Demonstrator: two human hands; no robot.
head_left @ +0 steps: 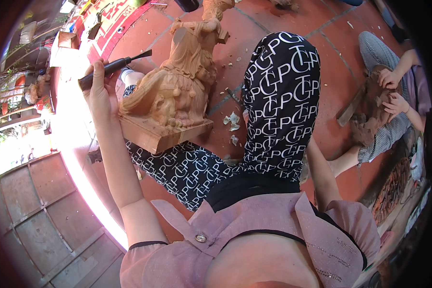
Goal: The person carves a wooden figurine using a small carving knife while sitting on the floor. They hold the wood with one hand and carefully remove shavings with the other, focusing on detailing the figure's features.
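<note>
My left hand (100, 91) is raised at the left, its fingers closed round a dark-handled tool (114, 66) with a flared flat tip. Whether that tip is a blade or bristles is unclear. Beside this hand a carved wooden statue (180, 79) leans back on its square base, over my lower leg. Its base rests by my patterned trouser leg. My right forearm (321, 175) passes behind my raised knee (283, 81), which hides nearly all of the hand. A sliver of skin shows left of that knee, near a thin dark stick (234, 97) on the floor.
Pale wood chips (232, 121) lie on the red tiled floor (338, 98). At the right another person's hands (392, 91) work on a brown carved piece (367, 125). Several tools (393, 192) lie at the lower right. A red patterned mat (117, 26) is at the upper left.
</note>
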